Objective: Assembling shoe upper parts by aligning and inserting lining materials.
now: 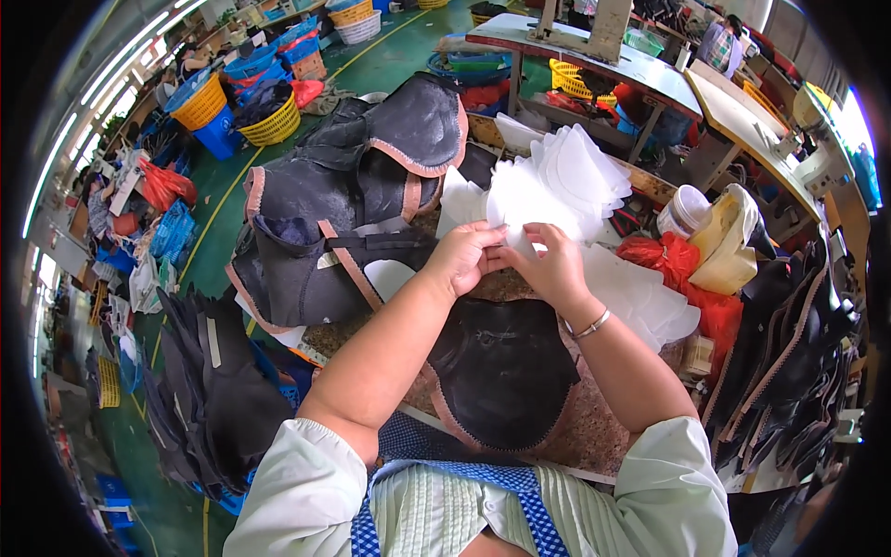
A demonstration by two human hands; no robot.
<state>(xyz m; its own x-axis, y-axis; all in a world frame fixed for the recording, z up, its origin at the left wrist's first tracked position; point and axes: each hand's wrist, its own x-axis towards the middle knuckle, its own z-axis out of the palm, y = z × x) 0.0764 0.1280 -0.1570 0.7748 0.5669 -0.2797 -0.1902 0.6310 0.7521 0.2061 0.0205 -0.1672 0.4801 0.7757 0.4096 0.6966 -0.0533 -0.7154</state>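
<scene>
Both hands meet above the middle of the work table. My left hand [466, 260] is closed, its fingertips pinching the edge of a thin white sheet piece [520, 200]. On the other side of that edge, my right hand [548, 266] also pinches it between thumb and fingers. More white curved pieces [585, 172] fan out just beyond the hands, so where the held piece ends is hard to tell. Below the hands lies a black shaped panel [506, 371] with a pinkish zigzag-cut edge, flat on the table [603, 422].
Black panels [316, 186] with pink edges pile up at the left. Loose white pieces [640, 297] lie to the right, near a red plastic bag [664, 255], a white tub [685, 212] and a yellowish container [726, 241]. Stacks of black pieces [218, 371] flank both sides.
</scene>
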